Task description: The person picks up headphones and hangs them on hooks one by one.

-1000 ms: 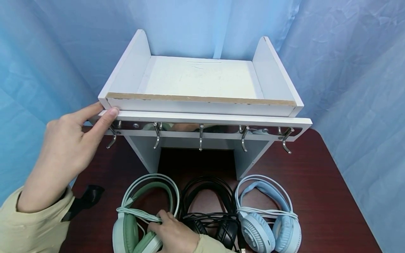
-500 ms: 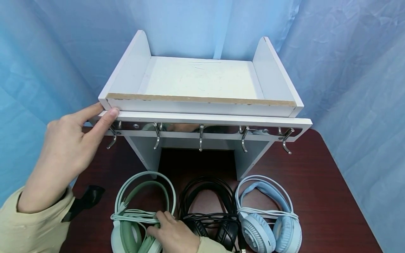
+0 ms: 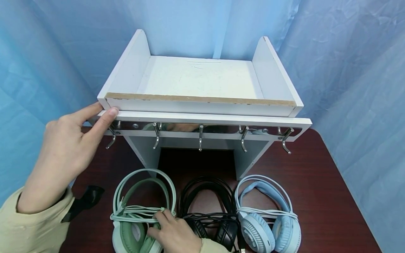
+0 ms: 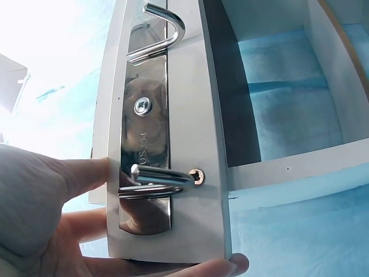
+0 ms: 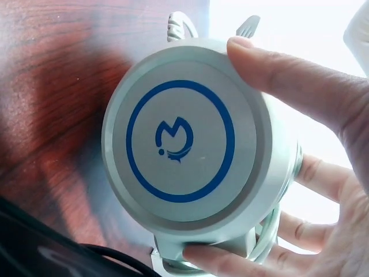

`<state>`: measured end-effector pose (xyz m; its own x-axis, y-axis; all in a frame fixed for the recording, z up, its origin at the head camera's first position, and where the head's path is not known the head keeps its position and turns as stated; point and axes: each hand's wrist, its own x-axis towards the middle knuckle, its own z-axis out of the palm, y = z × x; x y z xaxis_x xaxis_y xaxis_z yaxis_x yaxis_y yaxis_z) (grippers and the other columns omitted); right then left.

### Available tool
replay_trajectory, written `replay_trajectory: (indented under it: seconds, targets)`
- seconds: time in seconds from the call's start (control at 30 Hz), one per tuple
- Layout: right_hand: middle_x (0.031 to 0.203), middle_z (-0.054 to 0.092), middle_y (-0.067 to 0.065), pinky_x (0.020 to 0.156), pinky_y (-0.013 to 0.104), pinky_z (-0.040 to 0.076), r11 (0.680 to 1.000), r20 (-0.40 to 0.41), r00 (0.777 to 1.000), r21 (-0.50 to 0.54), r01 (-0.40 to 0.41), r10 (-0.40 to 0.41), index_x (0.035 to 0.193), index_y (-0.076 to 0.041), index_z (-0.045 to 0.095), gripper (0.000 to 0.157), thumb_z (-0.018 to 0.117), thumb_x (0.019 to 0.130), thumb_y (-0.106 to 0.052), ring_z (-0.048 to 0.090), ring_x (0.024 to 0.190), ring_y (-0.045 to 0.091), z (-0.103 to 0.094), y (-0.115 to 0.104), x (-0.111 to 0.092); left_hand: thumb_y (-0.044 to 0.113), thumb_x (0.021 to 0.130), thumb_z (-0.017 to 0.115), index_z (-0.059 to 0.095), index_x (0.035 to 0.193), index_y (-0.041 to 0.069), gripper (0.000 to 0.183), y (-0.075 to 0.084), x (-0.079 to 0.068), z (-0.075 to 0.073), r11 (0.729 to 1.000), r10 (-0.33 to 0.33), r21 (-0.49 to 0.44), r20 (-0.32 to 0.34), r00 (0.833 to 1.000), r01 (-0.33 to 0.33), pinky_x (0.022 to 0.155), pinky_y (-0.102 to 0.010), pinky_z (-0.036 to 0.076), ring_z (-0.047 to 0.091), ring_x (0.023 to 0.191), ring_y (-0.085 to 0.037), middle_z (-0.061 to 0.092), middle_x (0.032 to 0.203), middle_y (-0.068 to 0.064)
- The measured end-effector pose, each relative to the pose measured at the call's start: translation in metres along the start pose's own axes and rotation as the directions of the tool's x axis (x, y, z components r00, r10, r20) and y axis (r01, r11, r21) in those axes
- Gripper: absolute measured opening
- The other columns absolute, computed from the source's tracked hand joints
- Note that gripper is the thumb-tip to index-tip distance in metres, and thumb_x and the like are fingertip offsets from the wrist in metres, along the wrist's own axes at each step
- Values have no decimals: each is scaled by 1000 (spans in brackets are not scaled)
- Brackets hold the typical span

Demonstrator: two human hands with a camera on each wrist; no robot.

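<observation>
My left hand (image 3: 68,144) grips the left end of a white wooden rack (image 3: 202,114), thumb on the front edge. In the left wrist view its fingers wrap the end of the rack's front board, beside a metal hook (image 4: 155,173) on a shiny strip. Below, my right hand (image 3: 178,232) holds mint-green headphones (image 3: 121,235) by the right ear cup. Their cable is wound around them under the headband, which stands in front of the rack's left leg. The right wrist view shows thumb and fingers around the round ear cup (image 5: 181,141) with a blue ring and logo.
Black headphones (image 3: 225,233) with a bundled cable lie just right of my right hand, and light blue headphones (image 3: 257,232) beyond them. Several metal hooks (image 3: 200,137) jut from the rack's front. A dark red table (image 3: 329,196) lies beneath; blue curtains (image 3: 357,88) hang behind.
The green headphones have tilted and shifted slightly, their headband rising toward the rack, with my right hand holding the ear cup. My left hand stays put on the rack.
</observation>
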<state>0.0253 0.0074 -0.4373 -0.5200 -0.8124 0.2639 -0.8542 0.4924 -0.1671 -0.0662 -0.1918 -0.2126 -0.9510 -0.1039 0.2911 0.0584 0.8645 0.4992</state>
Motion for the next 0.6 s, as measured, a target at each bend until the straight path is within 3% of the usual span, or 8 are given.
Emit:
replay_trajectory:
  seconds: [0.23,0.5,0.6]
  targets:
    - [112,50,-2,49,9,33,999,-53,999,-34,10,-12,104,-31,64,32,53,85,-55,47,92,9,-1,1,-3,53,92,44,53,132,21,52,-1,1,1,1000,5,9,-6,1000,-5,52,-33,37,65,87,-44,66,100,-29]
    - [114,51,-3,54,9,38,999,-48,999,-35,4,-6,103,-32,63,33,53,84,-56,46,96,9,-8,2,-4,54,92,43,52,133,20,54,-1,0,0,1000,-1,21,-5,1000,2,51,-33,38,64,87,-44,65,100,-29]
    - [112,51,-4,54,10,39,999,-49,999,-46,-4,2,101,-32,63,33,59,80,-56,47,95,9,-11,2,-3,54,92,43,52,133,20,54,-1,1,1,1000,1,21,-6,1000,-1,50,-32,37,64,88,-45,65,98,-30]
